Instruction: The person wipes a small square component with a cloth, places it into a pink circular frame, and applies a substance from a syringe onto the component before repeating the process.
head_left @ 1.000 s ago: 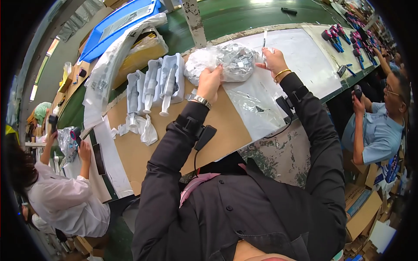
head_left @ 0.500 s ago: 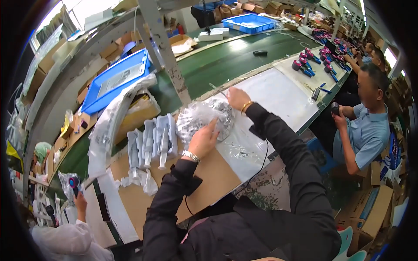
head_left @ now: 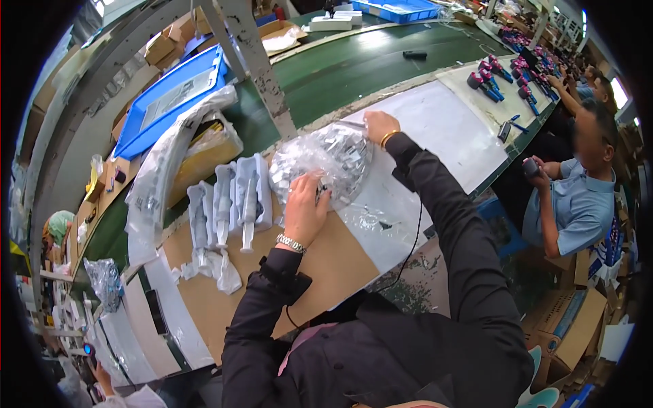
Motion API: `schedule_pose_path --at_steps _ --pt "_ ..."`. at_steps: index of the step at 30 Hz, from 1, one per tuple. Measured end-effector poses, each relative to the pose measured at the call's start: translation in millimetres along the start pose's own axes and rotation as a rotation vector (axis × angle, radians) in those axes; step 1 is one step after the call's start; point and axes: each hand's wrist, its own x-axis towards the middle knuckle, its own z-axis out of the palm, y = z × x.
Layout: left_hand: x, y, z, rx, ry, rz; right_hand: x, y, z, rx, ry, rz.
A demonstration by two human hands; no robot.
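Note:
A clear plastic bag (head_left: 350, 153) full of small silvery pieces lies on the bench in front of me. My left hand (head_left: 304, 209) rests on its near side, with the fingers bent into the crumpled film. At the bag's far right edge, my right hand (head_left: 382, 128) is closed around a slim silvery tool (head_left: 354, 124), whose exact kind is too small to tell. Left of the bag stand several pale moulded trays (head_left: 263, 194) side by side. Large syringe-like plastic tubes (head_left: 249, 216) lie in them, with their ends sticking out toward me.
Brown cardboard (head_left: 326, 262) covers the near bench. A metal post (head_left: 269, 88) rises behind the bag, beside a blue tray (head_left: 139, 122). The green conveyor belt (head_left: 340, 68) runs beyond. At right, a person in a light blue shirt (head_left: 578, 204) sits near pink-and-blue devices (head_left: 486, 81).
My left hand has shifted left over the bag and its fingers have bent into the film. The slim tool in my right hand has tilted flatter and nearer the bag. The view has shifted too.

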Motion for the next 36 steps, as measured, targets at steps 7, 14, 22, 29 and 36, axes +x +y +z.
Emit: schedule_pose_path --at_steps 7,14,22,29,36 --pt "20 -3 13 0.431 -0.101 0.012 -92 -129 -90 0.707 0.08 -0.538" --pt "-5 -15 15 0.399 0.06 0.168 -114 -104 -52 0.223 -0.076 -0.443" --pt "-7 -22 3 0.587 -0.075 0.111 -84 -95 -43 -0.066 -0.116 -0.398" --pt "0 -40 24 0.665 0.022 0.152 -62 -92 -29 -0.052 0.023 -0.379" --pt "-17 -23 1 0.549 -0.001 0.284 -102 -68 -37 0.452 0.242 -0.371"
